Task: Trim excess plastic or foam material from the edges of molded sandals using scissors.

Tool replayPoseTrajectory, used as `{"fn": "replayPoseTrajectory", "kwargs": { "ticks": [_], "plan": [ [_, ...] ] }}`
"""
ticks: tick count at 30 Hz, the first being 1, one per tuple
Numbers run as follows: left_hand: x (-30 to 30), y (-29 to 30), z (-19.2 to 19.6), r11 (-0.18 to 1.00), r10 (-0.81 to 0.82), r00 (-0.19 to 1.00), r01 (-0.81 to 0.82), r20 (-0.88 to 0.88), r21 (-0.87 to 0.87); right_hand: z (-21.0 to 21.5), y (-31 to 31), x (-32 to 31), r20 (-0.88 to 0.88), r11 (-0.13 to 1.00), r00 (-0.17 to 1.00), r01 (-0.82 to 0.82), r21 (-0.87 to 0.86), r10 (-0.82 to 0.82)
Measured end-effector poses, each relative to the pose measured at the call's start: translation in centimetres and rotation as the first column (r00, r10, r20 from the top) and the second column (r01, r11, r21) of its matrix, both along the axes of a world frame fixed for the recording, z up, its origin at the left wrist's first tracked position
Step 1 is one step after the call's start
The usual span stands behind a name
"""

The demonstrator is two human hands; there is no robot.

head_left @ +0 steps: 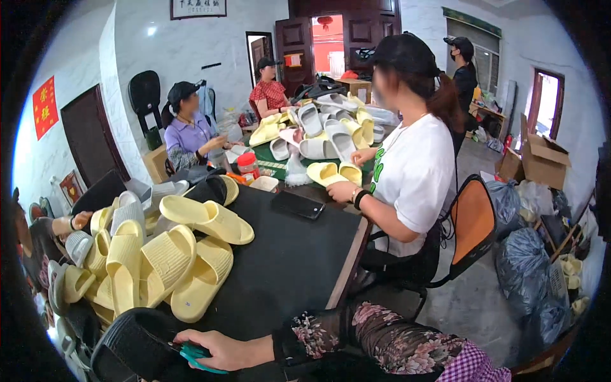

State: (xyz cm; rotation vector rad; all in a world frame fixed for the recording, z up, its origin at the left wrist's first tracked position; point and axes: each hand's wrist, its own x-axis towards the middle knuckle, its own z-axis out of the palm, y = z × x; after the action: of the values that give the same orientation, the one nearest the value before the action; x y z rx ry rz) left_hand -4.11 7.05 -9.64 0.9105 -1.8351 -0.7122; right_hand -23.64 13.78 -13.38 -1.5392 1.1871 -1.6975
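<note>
My right hand (232,351) comes in from the lower right, its fingers closed round a pair of teal-handled snips (198,358). The tip of the tool meets the edge of a black slipper (137,340) at the bottom of the view. My left hand does not show; the slipper or the lower rim may hide it. Just beyond the black slipper lies a heap of pale yellow slippers (168,261), with some grey ones among them.
A black-topped table (286,254) bears a dark phone (298,205), a red-lidded jar (248,167) and a far slipper pile (324,130). To my right, a co-worker (414,153) handles yellow slippers beside an orange-backed chair (474,219). Other people sit around; bags (525,267) line the right.
</note>
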Motion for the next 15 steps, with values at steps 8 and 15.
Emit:
{"fn": "replayPoseTrajectory", "kwargs": {
  "ticks": [8, 15],
  "plan": [
    [0.4, -0.3, 0.2, 0.999, 0.01, 0.998, -0.008, 0.058, -0.035, -1.0, -0.9, -0.1, -0.035, 0.998, 0.999, -0.03, 0.058, 0.032],
    [0.5, -0.3, 0.5, 1.0, -0.023, 0.998, 0.023, 0.056, -0.009, -0.4, -0.8, -0.1, -0.005, 1.0, 1.0, -0.021, 0.002, 0.021]
  ]
}}
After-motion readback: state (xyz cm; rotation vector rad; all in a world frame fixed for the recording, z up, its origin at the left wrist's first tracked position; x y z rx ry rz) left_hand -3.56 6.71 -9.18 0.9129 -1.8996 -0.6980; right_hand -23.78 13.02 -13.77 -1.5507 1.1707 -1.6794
